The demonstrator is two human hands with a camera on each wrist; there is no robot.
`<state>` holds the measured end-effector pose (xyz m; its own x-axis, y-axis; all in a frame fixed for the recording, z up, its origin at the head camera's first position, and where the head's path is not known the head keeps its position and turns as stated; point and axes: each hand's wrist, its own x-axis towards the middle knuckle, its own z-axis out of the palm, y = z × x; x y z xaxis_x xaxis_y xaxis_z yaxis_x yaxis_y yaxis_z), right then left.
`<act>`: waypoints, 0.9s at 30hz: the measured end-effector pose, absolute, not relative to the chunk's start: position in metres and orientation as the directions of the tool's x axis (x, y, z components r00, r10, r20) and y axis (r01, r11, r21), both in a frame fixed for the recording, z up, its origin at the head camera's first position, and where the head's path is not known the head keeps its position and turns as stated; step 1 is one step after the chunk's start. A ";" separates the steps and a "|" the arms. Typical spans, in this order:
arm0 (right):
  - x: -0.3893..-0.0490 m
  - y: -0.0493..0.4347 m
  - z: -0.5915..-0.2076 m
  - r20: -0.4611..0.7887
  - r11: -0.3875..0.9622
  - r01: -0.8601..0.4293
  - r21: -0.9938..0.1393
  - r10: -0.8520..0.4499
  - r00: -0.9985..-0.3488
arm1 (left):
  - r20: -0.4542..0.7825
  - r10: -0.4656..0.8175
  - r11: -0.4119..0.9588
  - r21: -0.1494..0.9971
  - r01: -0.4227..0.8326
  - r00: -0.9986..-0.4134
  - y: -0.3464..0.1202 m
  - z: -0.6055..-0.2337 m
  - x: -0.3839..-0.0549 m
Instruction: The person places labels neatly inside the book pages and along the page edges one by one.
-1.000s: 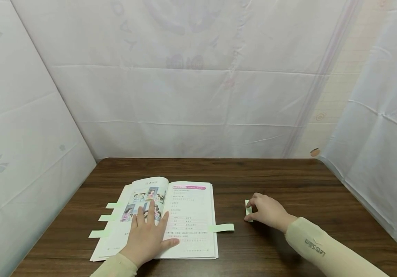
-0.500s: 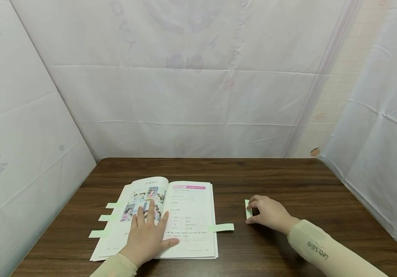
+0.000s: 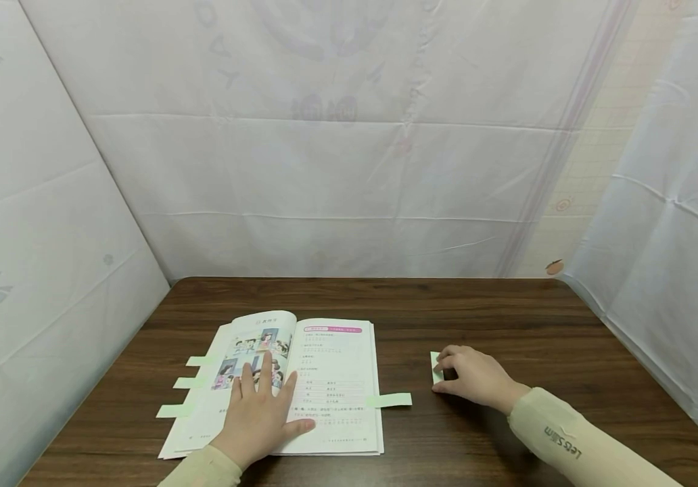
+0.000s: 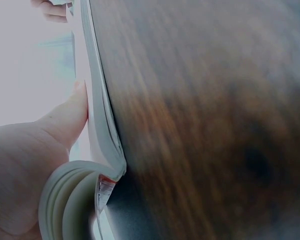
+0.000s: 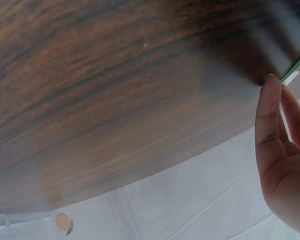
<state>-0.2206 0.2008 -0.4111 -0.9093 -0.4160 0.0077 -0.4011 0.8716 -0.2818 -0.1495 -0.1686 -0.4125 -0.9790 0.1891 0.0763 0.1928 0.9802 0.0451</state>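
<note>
An open printed book [image 3: 339, 433] lies on the table, with cartoon pictures on its left page and text on the right. My left hand [image 3: 258, 419] rests flat on it with fingers spread; in the left wrist view the thumb [image 4: 70, 115] lies along the page near the curved spine. To the right of the book is a narrow pale green sticky note pad [image 3: 436, 365]. My right hand [image 3: 479, 379] holds the pad by its ends between thumb and curled fingers. The right wrist view shows fingertips [image 5: 272, 82] right at the pad's green edge [image 5: 296, 69].
Several pale green sticky strips [image 3: 174, 410] stick out from the book's left edge. One more strip [image 3: 394, 400] juts from its right edge toward the pad. The dark wood table [image 3: 385, 297] ends at white hanging cloth [image 3: 349, 169] behind and at the sides.
My right hand has shifted slightly right and down at the pad, and its forearm has moved a little to the right. The left hand and the book have not moved.
</note>
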 end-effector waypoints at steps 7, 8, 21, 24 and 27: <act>-0.222 0.201 -0.414 0.108 0.846 -0.484 -0.222 -0.472 -0.875 | 0.078 0.187 0.980 0.051 0.191 -0.979 -0.169 -0.413 -0.150; -0.222 0.201 -0.415 0.131 0.840 -0.503 -0.204 -0.486 -0.864 | 0.078 0.186 0.980 0.051 0.190 -0.979 -0.169 -0.413 -0.150; -0.223 0.200 -0.419 0.213 0.821 -0.561 -0.104 -0.533 -0.819 | 0.071 0.186 0.981 0.046 0.190 -0.980 -0.169 -0.414 -0.151; -0.223 0.199 -0.418 0.196 0.829 -0.548 -0.115 -0.522 -0.830 | 0.066 0.185 0.981 0.046 0.189 -0.980 -0.169 -0.415 -0.151; -0.224 0.199 -0.419 0.196 0.830 -0.544 -0.122 -0.518 -0.833 | 0.067 0.186 0.981 0.042 0.189 -0.980 -0.169 -0.415 -0.151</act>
